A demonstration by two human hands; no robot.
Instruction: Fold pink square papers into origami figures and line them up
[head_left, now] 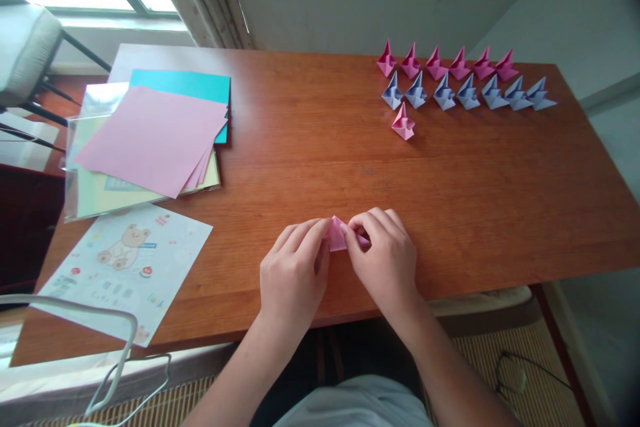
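Note:
A small folded pink paper piece [337, 235] lies on the wooden table [310, 140] near its front edge. My left hand [295, 273] pinches its left side with curled fingers. Over its right side, my right hand [383, 253] is closed, fingertips pressing on the paper. Most of the piece is hidden under my fingers.
Several finished folded paper figures stand at the back right: a pink row [445, 65], a blue row [467, 93] and one pink figure [403, 124] in front. A stack of coloured paper sheets [150, 137] and a printed bear sheet [125, 267] lie at the left.

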